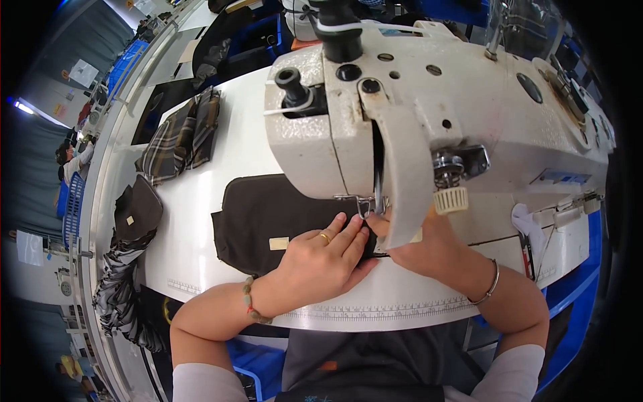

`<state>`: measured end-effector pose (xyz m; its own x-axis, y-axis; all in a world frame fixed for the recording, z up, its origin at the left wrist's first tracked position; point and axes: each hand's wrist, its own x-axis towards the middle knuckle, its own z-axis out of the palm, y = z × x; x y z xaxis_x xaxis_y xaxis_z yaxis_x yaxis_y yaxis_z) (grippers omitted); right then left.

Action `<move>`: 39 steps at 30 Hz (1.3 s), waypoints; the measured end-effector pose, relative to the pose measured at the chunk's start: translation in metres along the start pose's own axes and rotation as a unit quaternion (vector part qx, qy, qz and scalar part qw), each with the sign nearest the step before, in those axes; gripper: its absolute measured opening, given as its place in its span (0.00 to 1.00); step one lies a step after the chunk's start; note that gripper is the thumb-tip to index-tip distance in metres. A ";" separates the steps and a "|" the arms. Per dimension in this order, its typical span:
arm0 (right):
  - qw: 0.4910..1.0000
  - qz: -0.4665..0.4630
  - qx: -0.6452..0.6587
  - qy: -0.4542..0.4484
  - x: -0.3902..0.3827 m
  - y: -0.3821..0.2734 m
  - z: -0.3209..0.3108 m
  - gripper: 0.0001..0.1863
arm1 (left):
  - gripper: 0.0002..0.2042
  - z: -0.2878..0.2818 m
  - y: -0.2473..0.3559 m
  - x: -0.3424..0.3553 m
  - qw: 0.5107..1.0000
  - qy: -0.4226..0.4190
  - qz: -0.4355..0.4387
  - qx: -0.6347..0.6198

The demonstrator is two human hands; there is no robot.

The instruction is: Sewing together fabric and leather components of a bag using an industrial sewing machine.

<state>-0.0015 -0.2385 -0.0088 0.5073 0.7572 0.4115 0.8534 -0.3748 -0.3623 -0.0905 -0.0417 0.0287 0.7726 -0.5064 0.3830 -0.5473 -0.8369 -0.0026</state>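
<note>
You are resting your left hand (325,261) flat on the dark cloth (268,208), which is lying on the counter (244,127) at the sewing machine's (462,110) near left; your right hand (432,251) is sitting rightward, its grip too hidden to tell.

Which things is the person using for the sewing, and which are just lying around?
In use:
- left hand, flat on the dark cloth
- right hand, partly hidden
- sewing machine

Apparently just lying around:
- folded plaid fabric
- crumpled grey fabric
- blue bin
</note>
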 end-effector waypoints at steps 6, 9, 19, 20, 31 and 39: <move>0.999 0.044 0.011 0.030 0.002 0.001 0.003 0.04 | 0.17 -0.002 -0.004 0.005 1.000 -0.006 -0.020 -0.016; 0.999 0.004 0.002 0.052 0.003 -0.002 -0.001 0.04 | 0.18 -0.003 -0.005 0.005 0.999 -0.012 -0.031 -0.026; 0.998 -0.039 -0.045 0.030 0.004 0.001 -0.006 0.04 | 0.19 -0.005 -0.003 0.009 0.998 -0.021 -0.054 -0.036; 0.998 -0.038 -0.048 0.028 0.004 0.002 -0.006 0.04 | 0.18 -0.005 -0.003 0.009 0.997 -0.020 -0.057 -0.038; 0.997 0.003 -0.063 -0.051 0.006 -0.015 -0.033 0.09 | 0.07 -0.017 -0.012 -0.011 0.996 0.013 -0.090 0.007; 0.906 0.198 0.311 -0.206 -0.001 -0.060 -0.058 0.17 | 0.09 -0.063 -0.001 -0.094 0.471 0.308 -0.465 -0.684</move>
<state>-0.0461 -0.2484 0.0610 0.5612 0.8129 -0.1555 0.3155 -0.3838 -0.8679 -0.1825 0.0202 0.0513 0.8733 0.4560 -0.1714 -0.0867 0.4918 0.8664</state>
